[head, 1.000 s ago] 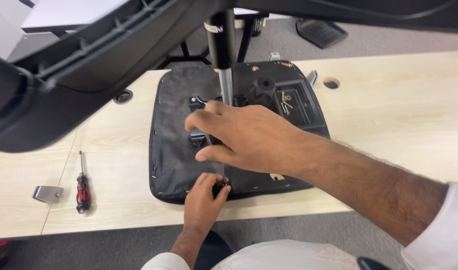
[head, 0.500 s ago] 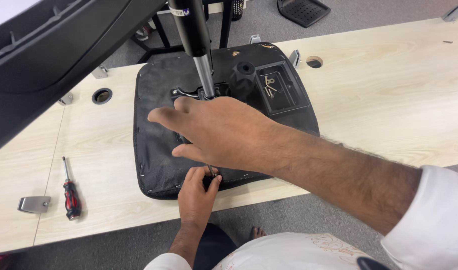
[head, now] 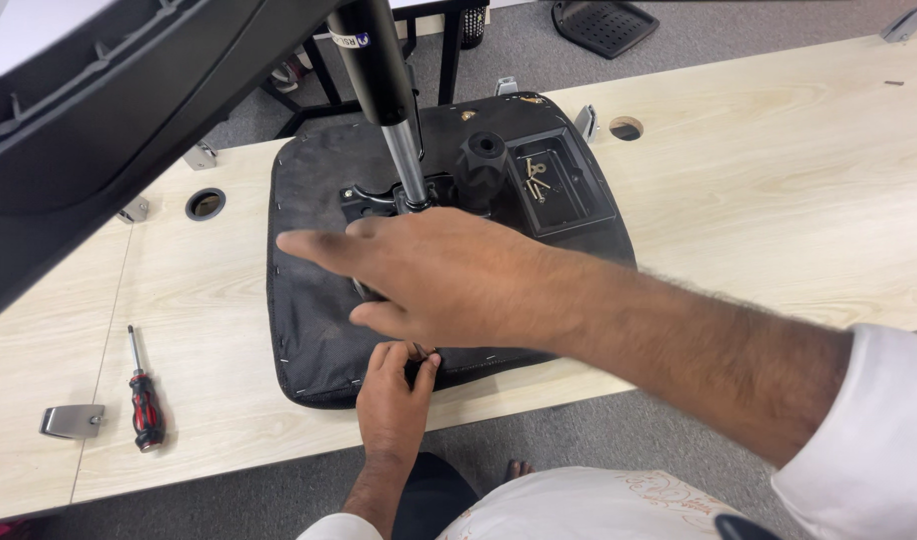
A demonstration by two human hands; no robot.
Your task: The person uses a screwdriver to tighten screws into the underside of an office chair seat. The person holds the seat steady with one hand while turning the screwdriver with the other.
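Observation:
A black chair seat (head: pixel 314 300) lies underside up on a light wooden table (head: pixel 779 200). A gas cylinder (head: pixel 387 90) rises from the metal mechanism at its centre, with a black knob (head: pixel 479 160) beside it. My right hand (head: pixel 434 280) hovers flat over the seat's middle, fingers stretched to the left, holding nothing. My left hand (head: pixel 394 395) is at the seat's near edge, with thumb and fingers pinched on a small dark part there. The right hand hides most of the mechanism's lower half.
A recessed tray (head: pixel 569 185) in the seat holds several brass screws. A red-and-black screwdriver (head: pixel 144 400) and a metal bracket (head: pixel 71 420) lie at the left. A large black plastic chair part (head: pixel 99 130) overhangs the upper left. Two round cable holes (head: pixel 206 203) pierce the table.
My right hand has lifted off the mechanism and straightened its fingers, now pointing left. My left hand stays at the seat's near edge. The view has shifted a little.

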